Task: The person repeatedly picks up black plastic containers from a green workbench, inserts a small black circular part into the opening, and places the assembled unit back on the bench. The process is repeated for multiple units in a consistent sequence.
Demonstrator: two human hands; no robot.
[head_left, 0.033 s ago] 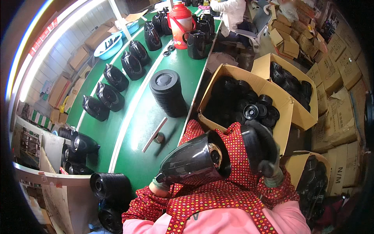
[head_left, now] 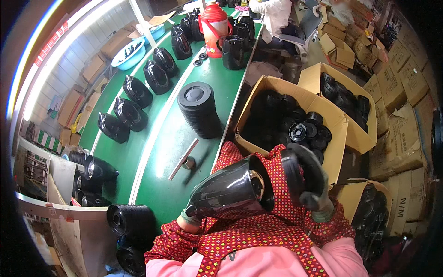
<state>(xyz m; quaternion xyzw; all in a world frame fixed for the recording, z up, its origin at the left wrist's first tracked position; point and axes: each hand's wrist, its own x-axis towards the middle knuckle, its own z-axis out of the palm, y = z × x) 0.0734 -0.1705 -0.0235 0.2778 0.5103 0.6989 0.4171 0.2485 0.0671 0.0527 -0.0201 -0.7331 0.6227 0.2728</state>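
Observation:
A glossy black jug body (head_left: 226,188) lies tilted across my lap, its wide mouth toward the right and a copper-coloured round part inside. My left hand (head_left: 190,217) holds it from the left; the fingers are hidden behind the jug. In a dark glove, my right hand (head_left: 316,177) is closed round a black ring-shaped plastic part (head_left: 292,176), held just to the right of the jug's mouth and apart from it. A patterned red apron (head_left: 263,235) lies under both.
On the green table (head_left: 159,184) stand a stack of black discs (head_left: 200,111), a wooden-bar tool (head_left: 183,159), several black jugs (head_left: 131,113) and a red thermos (head_left: 214,30). Cartons of black parts (head_left: 341,134) sit at right. A person (head_left: 273,16) sits at the far end.
My right hand has shifted slightly, and the black ring-shaped part has turned more edge-on. The jug and my left hand have stayed almost in place.

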